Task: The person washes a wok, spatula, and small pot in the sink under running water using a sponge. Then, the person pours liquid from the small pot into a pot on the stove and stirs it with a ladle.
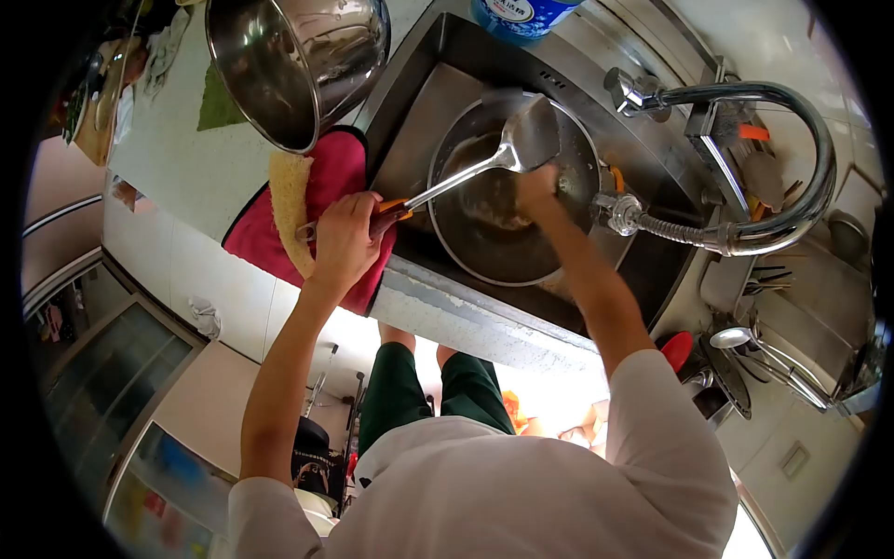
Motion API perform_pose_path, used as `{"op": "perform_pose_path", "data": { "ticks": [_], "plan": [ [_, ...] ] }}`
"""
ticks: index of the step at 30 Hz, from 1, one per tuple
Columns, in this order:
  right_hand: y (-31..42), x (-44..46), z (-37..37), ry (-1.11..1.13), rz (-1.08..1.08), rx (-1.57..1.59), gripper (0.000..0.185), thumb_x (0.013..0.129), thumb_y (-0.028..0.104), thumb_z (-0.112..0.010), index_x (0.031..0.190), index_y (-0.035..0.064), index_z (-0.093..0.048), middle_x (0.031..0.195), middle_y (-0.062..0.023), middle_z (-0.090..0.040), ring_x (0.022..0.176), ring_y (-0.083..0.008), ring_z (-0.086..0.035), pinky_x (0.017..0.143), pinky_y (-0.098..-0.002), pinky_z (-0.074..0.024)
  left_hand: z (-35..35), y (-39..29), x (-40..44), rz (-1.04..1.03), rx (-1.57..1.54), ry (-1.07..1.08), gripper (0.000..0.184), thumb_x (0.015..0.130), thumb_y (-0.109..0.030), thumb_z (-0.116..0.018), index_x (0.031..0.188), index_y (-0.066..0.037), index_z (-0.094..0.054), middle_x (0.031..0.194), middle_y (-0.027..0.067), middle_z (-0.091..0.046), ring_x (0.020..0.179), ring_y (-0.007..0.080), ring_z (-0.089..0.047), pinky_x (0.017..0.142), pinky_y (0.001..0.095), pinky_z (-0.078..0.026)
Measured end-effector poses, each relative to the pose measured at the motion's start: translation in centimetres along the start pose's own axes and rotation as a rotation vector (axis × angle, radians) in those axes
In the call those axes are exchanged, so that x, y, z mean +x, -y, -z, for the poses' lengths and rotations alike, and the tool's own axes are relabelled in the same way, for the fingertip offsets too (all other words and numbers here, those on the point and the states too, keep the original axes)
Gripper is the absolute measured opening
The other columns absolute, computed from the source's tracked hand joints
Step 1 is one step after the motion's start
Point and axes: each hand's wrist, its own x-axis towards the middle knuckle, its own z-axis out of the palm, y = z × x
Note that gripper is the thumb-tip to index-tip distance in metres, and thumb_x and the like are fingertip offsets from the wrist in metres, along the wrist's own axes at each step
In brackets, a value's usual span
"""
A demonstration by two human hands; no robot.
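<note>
My left hand is closed around the handle of a metal wok spatula, just outside the sink's near left edge. The spatula's broad blade extends over a round wok, which sits in the sink and has some liquid in its bottom. Over the wok, close below the blade, is my right hand. Motion smears its fingers, so I cannot make out their shape or whether they hold anything. A yellowish loofah lies beside my left hand on a dark pink cloth.
A large shiny steel pot lies tilted on the counter. Behind the metal sink stands a blue container. A curved faucet reaches in from the right, its nozzle near the wok's rim. Utensils hang farther right.
</note>
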Motion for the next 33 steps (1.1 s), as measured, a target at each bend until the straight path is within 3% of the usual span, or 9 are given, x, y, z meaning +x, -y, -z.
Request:
{"op": "perform_pose_path", "data": {
  "ticks": [4, 6, 8, 13, 14, 17, 19, 23, 33],
  "plan": [
    [-3.0, -6.8, -3.5, -0.097, -0.09, 0.223, 0.013, 0.074, 0.008, -0.055, 0.076, 0.0103, -0.068, 0.082, -0.0141, -0.064, 0.078, -0.0283, -0.064, 0.065, -0.0386, -0.0518, 0.6, 0.1, -0.1, 0.029, -0.055, 0.006, 0.024, 0.072, -0.003, -0.068, 0.092, -0.001, -0.055, 0.081, 0.0134, -0.059, 0.076, 0.0327, -0.058, 0.067, 0.0406, -0.046],
    [1.9, -8.8, -2.3, 0.231, -0.03, 0.248, 0.016, 0.071, 0.01, -0.057, 0.082, 0.0096, -0.069, 0.087, -0.0156, -0.063, 0.085, -0.0296, -0.063, 0.073, -0.0408, -0.0517, 1.5, -0.1, 0.0, 0.043, -0.102, -0.016, 0.023, 0.07, 0.0, -0.067, 0.09, 0.001, -0.055, 0.085, 0.0146, -0.059, 0.081, 0.0335, -0.057, 0.072, 0.041, -0.046],
    [6.3, -7.8, -0.5, -0.242, 0.245, 0.517, 0.017, 0.075, 0.011, -0.057, 0.087, 0.0043, -0.066, 0.087, -0.0174, -0.062, 0.085, -0.0309, -0.063, 0.076, -0.0386, -0.0509, 2.0, -0.2, -0.2, 0.138, -0.136, -0.004, 0.023, 0.07, -0.001, -0.068, 0.089, 0.0, -0.055, 0.083, 0.0141, -0.059, 0.079, 0.0337, -0.057, 0.07, 0.0407, -0.046],
    [0.1, 3.6, 0.3, -0.546, 0.029, 0.758, 0.02, 0.084, 0.016, -0.053, 0.093, -0.0004, -0.058, 0.076, -0.0183, -0.06, 0.067, -0.0343, -0.059, 0.058, -0.0437, -0.0452, 1.4, 0.5, -0.7, 0.223, -0.125, -0.03, 0.023, 0.069, -0.002, -0.071, 0.087, -0.002, -0.057, 0.08, 0.0138, -0.061, 0.075, 0.032, -0.06, 0.067, 0.0376, -0.047],
    [-2.2, 2.4, 0.9, -0.267, -0.244, 0.845, 0.021, 0.083, 0.013, -0.052, 0.1, 0.0017, -0.058, 0.077, -0.0162, -0.062, 0.069, -0.0311, -0.061, 0.058, -0.0413, -0.0478, 1.3, 0.9, -0.7, 0.241, -0.133, -0.02, 0.023, 0.069, -0.002, -0.072, 0.088, -0.001, -0.058, 0.082, 0.0135, -0.063, 0.075, 0.0298, -0.063, 0.066, 0.035, -0.049],
    [-4.7, -2.8, -5.8, -0.301, -0.15, 0.169, 0.017, 0.078, 0.008, -0.053, 0.091, 0.0036, -0.062, 0.079, -0.0158, -0.063, 0.074, -0.0302, -0.063, 0.061, -0.0399, -0.0518, 1.2, 1.1, -0.9, 0.288, -0.176, -0.033, 0.026, 0.067, -0.005, -0.074, 0.087, -0.002, -0.058, 0.079, 0.0148, -0.062, 0.073, 0.0321, -0.061, 0.065, 0.0372, -0.048],
    [-0.4, -8.5, -5.9, 0.012, -0.1, 0.177, 0.014, 0.075, 0.005, -0.054, 0.084, 0.0023, -0.064, 0.084, -0.0171, -0.063, 0.081, -0.0307, -0.063, 0.064, -0.0395, -0.0521, 1.1, 0.8, -0.9, 0.299, -0.188, -0.05, 0.027, 0.066, -0.007, -0.076, 0.085, -0.002, -0.057, 0.076, 0.0157, -0.061, 0.071, 0.0343, -0.06, 0.064, 0.0395, -0.047],
    [9.0, -4.2, 2.9, -0.513, 0.293, 0.708, 0.019, 0.078, 0.007, -0.052, 0.096, 0.0036, -0.057, 0.084, -0.0146, -0.062, 0.078, -0.0307, -0.061, 0.071, -0.0399, -0.0491, 1.4, 0.6, -0.5, 0.234, -0.143, -0.062, 0.026, 0.066, -0.007, -0.076, 0.085, -0.002, -0.058, 0.077, 0.0152, -0.061, 0.071, 0.0339, -0.06, 0.064, 0.0393, -0.048],
    [-5.6, 1.9, -4.9, -0.877, -0.974, 1.066, 0.012, 0.074, -0.003, -0.06, 0.084, -0.0008, -0.054, 0.076, -0.0154, -0.061, 0.069, -0.0268, -0.058, 0.064, -0.0385, -0.0478, 1.4, 0.5, -0.6, 0.182, -0.126, -0.049, 0.023, 0.068, -0.006, -0.074, 0.084, -0.003, -0.058, 0.078, 0.0132, -0.061, 0.072, 0.0329, -0.06, 0.064, 0.0389, -0.048]
  ]
}}
